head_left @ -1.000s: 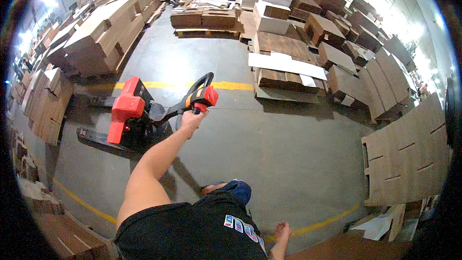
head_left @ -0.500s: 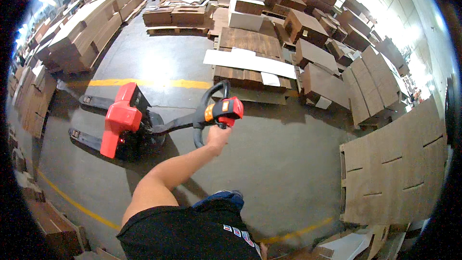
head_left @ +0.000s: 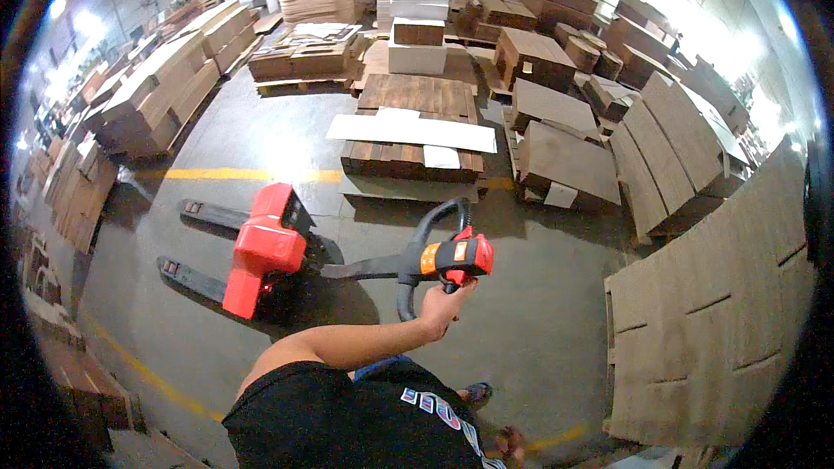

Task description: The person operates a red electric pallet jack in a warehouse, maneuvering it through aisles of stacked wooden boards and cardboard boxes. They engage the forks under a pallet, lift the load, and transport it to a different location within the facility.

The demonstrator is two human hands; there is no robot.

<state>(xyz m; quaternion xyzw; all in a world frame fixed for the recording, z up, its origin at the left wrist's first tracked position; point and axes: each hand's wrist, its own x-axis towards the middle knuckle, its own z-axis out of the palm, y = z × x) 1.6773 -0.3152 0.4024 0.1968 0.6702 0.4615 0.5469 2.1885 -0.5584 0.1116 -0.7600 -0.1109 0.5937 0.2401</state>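
Observation:
My left hand (head_left: 441, 311) is closed round the lower side of the control handle (head_left: 447, 257) of a red and black electric pallet jack (head_left: 271, 241). The handle has a black loop, an orange panel and red ends. A tiller arm joins it to the red body, and the two dark forks (head_left: 195, 280) point away to the left, low over the floor with nothing on them. At the lower edge, beside my black shirt, my right hand (head_left: 511, 445) hangs small and dim; its fingers are not clear.
Ahead, a pallet stack of brown boards (head_left: 417, 95) carries a white sheet (head_left: 413, 133). Cardboard stacks (head_left: 569, 165) line the right, with a large slotted cardboard stack (head_left: 704, 330) close by. More stacks (head_left: 161, 95) stand far left. A yellow line (head_left: 234, 175) crosses the grey floor.
The pallet jack and its handle sit further right and lower in the picture, my left hand still on the handle. The far stacks have shifted left and down. My shoe and right hand show more.

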